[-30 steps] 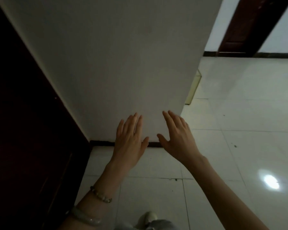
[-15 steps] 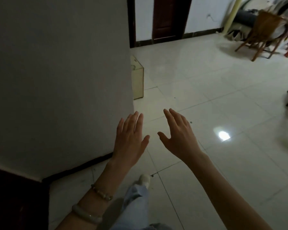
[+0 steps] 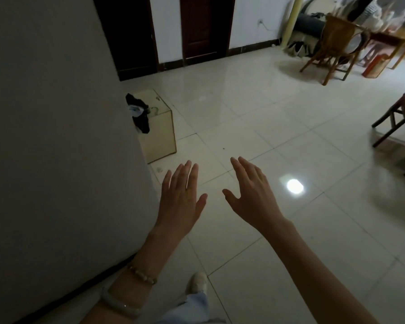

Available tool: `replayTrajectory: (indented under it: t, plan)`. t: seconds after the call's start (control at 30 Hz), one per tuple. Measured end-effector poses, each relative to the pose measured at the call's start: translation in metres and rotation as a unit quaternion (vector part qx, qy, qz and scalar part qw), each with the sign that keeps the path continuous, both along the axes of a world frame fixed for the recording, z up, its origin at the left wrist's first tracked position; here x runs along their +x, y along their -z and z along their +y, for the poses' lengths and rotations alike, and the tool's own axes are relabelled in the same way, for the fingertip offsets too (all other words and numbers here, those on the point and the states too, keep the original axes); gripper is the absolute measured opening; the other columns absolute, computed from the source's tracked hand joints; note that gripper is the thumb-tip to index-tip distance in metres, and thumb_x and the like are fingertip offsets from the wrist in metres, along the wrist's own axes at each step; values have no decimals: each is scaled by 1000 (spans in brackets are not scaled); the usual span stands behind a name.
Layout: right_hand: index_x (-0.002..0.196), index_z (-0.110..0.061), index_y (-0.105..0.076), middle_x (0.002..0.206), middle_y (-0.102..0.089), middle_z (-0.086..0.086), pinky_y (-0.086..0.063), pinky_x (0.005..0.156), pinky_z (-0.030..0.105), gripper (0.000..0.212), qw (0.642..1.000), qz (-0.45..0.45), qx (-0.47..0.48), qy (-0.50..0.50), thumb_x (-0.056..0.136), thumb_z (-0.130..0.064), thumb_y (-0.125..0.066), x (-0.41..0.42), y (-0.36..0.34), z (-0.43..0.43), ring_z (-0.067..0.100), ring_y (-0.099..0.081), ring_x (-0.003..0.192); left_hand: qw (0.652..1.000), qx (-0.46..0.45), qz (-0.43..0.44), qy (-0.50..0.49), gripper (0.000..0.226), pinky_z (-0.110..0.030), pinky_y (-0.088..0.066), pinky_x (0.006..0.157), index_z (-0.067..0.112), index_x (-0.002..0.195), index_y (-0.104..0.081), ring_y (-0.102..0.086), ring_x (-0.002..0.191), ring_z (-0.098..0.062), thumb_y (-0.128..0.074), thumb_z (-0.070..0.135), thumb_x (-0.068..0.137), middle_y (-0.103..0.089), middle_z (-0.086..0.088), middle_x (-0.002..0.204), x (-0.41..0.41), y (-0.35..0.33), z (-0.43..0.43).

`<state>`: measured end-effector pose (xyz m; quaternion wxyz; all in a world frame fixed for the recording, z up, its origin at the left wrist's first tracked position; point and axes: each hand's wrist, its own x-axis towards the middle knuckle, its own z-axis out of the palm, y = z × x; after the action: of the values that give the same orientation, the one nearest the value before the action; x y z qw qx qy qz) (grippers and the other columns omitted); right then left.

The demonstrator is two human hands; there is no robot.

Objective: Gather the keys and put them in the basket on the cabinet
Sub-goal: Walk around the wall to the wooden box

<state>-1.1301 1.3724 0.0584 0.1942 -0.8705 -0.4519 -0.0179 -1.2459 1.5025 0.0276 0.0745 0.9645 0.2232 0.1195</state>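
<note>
My left hand (image 3: 181,199) and my right hand (image 3: 253,195) are held out in front of me above the tiled floor, both empty with fingers spread. Ahead on the left, a low pale box-like cabinet (image 3: 161,134) stands against the corner of the wall. Two small metal objects that may be keys (image 3: 155,104) lie on its top, too small to be sure. A dark cloth-like item (image 3: 139,113) hangs over its left edge. I see no basket.
A grey wall (image 3: 56,136) fills the left side. Two dark doors (image 3: 204,26) stand at the back. Wooden chairs (image 3: 332,45) and a cluttered table are at the far right, and a dark stool (image 3: 398,120) is at the right edge. My shoe (image 3: 198,280) is below.
The view has swung right, away from the wall, and the room, the low cabinet and the chairs have come into sight. Both hands stay open in the same pose.
</note>
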Motion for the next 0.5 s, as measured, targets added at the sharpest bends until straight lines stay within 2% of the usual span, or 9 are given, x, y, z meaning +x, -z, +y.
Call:
replayTrajectory:
  t: [0.1, 0.5]
  plan:
    - [141, -9, -24, 146, -34, 19, -27, 109, 43, 75, 1000, 5, -3, 7, 82, -30, -65, 41, 0, 21, 34, -32, 134, 1000, -9, -5, 11, 66, -45, -6, 116, 9, 145, -9, -9, 141, -25, -37, 42, 95, -13, -13, 155, 46, 0, 23]
    - [140, -11, -26, 147, -34, 17, -28, 108, 44, 73, 999, 24, -15, 34, 82, -32, -65, 185, 19, 76, 34, -32, 134, 999, -8, 6, 32, 67, -51, -18, 112, 6, 143, -19, -20, 139, -30, -47, 39, 92, -24, -16, 151, 195, 3, 75]
